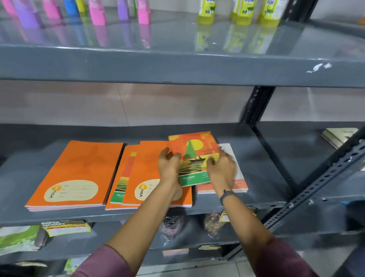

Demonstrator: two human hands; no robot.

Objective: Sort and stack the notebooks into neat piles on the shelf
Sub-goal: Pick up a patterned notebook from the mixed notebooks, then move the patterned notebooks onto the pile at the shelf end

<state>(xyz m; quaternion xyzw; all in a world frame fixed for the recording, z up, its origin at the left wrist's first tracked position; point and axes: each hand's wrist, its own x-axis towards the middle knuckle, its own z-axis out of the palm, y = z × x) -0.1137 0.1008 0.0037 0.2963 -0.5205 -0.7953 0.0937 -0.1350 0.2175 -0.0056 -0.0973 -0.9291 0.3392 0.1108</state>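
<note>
A notebook with an orange, yellow and green cover is held between both hands over the middle grey shelf. My left hand grips its left edge and my right hand grips its right edge. Under it to the right lies a white and orange notebook pile. Just left of it a plain orange notebook lies askew on a striped-edge one. A neat stack of orange notebooks rests further left.
The upper shelf carries pink, purple and blue bottles and yellow-green glue bottles. A black perforated upright stands behind on the right. Packets lie on the lower shelf. A book sits far right.
</note>
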